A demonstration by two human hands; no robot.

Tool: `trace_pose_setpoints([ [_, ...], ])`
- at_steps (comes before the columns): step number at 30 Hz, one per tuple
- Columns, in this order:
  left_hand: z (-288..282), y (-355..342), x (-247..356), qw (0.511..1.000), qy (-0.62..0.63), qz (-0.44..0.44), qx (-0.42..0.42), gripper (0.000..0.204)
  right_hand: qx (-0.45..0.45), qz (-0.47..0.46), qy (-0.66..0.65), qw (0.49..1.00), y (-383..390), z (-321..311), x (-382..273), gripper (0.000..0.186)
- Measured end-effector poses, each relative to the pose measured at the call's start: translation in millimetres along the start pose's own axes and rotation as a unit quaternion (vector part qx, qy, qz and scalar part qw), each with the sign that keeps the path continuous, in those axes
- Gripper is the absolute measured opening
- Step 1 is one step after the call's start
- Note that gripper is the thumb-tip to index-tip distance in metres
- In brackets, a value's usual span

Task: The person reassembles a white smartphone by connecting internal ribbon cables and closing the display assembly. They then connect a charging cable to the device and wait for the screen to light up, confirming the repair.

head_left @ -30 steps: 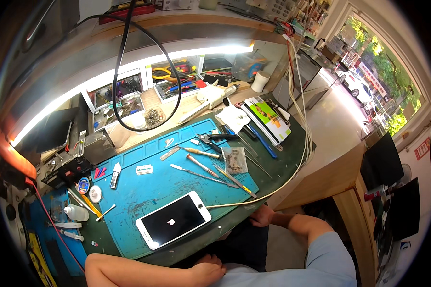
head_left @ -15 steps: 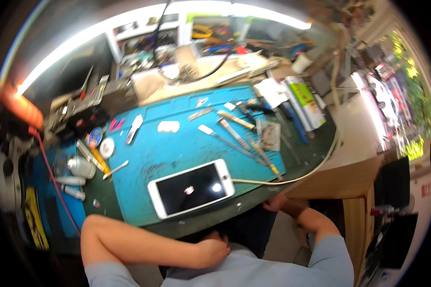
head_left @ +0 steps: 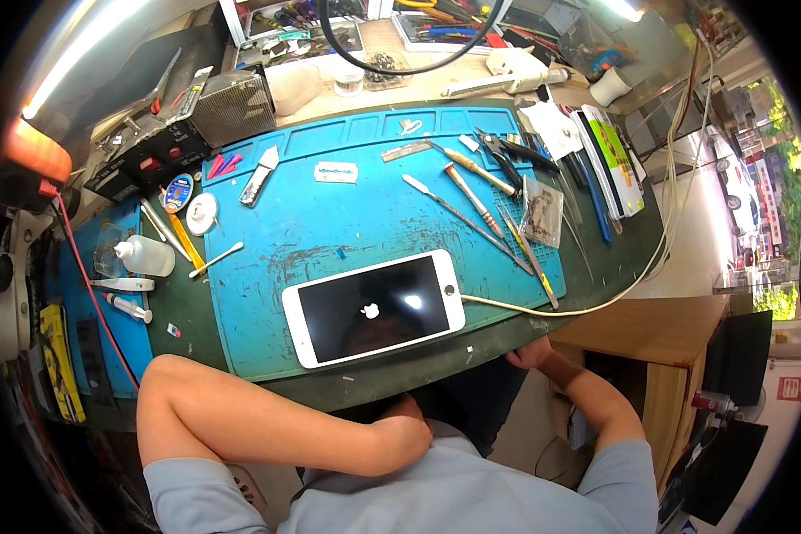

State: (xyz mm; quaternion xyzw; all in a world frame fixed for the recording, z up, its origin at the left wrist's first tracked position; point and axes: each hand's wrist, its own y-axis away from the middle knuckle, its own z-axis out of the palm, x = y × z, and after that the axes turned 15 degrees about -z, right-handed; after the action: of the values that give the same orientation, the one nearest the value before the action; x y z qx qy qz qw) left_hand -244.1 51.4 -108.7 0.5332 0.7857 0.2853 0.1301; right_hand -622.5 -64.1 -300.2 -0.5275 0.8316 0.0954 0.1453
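Observation:
A white smartphone point(head_left: 374, 307) lies face up near the front edge of the blue work mat point(head_left: 267, 343). Its dark screen shows a small white logo, and a white cable point(head_left: 543, 312) is plugged into its right end. My left hand point(head_left: 405, 434) rests in my lap below the phone, its fingers mostly out of sight. By the table's front edge, right of the phone, is my right hand point(head_left: 532, 352); its fingers are largely hidden. Neither hand touches the phone.
Tweezers, brushes and a spudger point(head_left: 463, 221) lie on the mat's right side. A razor blade point(head_left: 335, 172) and a utility knife point(head_left: 259, 176) lie farther back. At left stand a plastic bottle point(head_left: 147, 255) and a swab point(head_left: 217, 260). A wooden cabinet point(head_left: 641, 329) is at right.
The view has shifted, so the bench sits higher in the picture and looks sharper. The logo on the phone's screen went from reddish to white. My hands stay in much the same places.

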Motion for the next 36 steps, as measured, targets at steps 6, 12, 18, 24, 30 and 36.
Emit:
trace_pose_setpoints([
  [6, 12, 8, 2, 0.994, -0.031, -0.035, 0.102, 0.056, 0.002, -0.019, -0.005, 1.000, -6, -7, -2, 0.050],
  [12, 7, 10, -1, 0.996, -0.040, -0.030, 0.077, 0.056, 0.003, -0.004, -0.008, 1.000, 0, -3, 1, 0.055],
  [18, 9, 15, -1, 0.991, -0.032, -0.056, 0.121, 0.054, -0.003, 0.000, -0.021, 1.000, -2, -4, 1, 0.057],
  [24, 10, 10, 4, 0.989, -0.015, -0.090, 0.119, 0.048, 0.021, -0.003, -0.044, 0.999, -4, -4, 1, 0.058],
  [30, 17, 8, 6, 0.986, 0.002, -0.101, 0.135, 0.045, 0.006, 0.003, -0.052, 0.999, -3, 5, 7, 0.059],
  [36, 19, 7, 6, 0.981, 0.004, -0.109, 0.161, 0.040, 0.001, 0.004, -0.056, 0.998, -2, 8, 10, 0.057],
])
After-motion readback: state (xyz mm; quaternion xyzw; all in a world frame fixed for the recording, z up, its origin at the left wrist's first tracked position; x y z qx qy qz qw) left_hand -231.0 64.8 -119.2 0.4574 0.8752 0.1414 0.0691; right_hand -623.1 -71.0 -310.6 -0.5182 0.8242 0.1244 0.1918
